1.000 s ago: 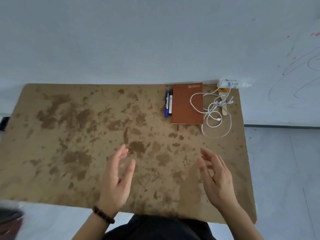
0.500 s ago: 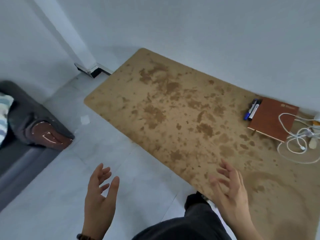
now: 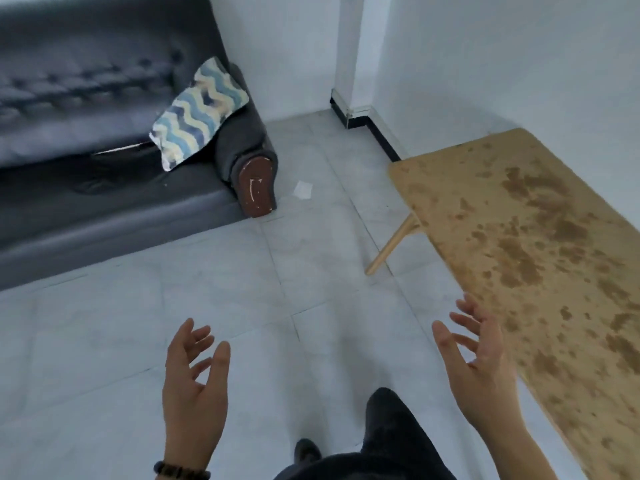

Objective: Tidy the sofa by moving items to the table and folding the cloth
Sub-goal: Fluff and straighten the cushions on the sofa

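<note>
A dark grey sofa [image 3: 104, 188] fills the upper left. A cushion with blue and cream zigzag stripes [image 3: 199, 112] leans against its right armrest. A dark cloth-like shape [image 3: 114, 171] lies on the seat, blurred. The brown mottled table [image 3: 540, 244] runs along the right side. My left hand [image 3: 194, 386] hovers over the floor at the bottom centre, fingers relaxed, holding nothing. My right hand [image 3: 481, 362] hangs near the table's near edge, fingers spread and empty.
Grey tiled floor [image 3: 242, 289] lies between the sofa and the table. A small white scrap [image 3: 303, 189] lies on the floor by the armrest. A wooden table leg [image 3: 391, 245] slants out. My dark trouser leg and shoe [image 3: 381, 434] are at the bottom.
The view has swung left from the table toward the sofa. The notebook, pens and cable have left the frame. Both hands stay empty and spread.
</note>
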